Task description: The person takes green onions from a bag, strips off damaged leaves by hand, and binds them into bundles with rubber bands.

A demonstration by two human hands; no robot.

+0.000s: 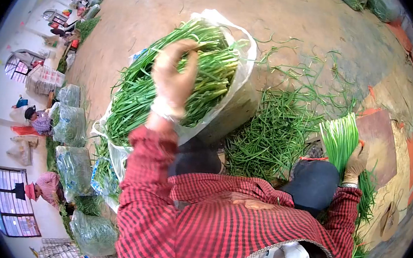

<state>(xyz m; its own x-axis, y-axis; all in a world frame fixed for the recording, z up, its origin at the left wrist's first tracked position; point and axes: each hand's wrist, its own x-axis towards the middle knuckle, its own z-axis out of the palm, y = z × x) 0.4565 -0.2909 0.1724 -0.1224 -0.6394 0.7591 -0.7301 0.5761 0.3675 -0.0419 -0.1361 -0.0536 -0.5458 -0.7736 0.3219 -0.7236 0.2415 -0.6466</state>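
A large white plastic bag [244,80], its mouth folded open, is packed with long green stalks [215,80]. My left hand [174,74], gloved and slightly blurred, is over these stalks with thumb and fingers curved apart and nothing visible between them. At the right, my right hand [356,162], also gloved, is closed round the side of an upright bundle of green stalks [339,138]. Loose trimmed green pieces [270,134] cover the floor between the bag and the bundle.
A brown board [377,144] lies beyond my right hand. More stalks [366,197] lie beside my right sleeve. Filled clear bags [73,169] line the left side, near a person in a red hat [46,186] and another in a dark cap [40,120].
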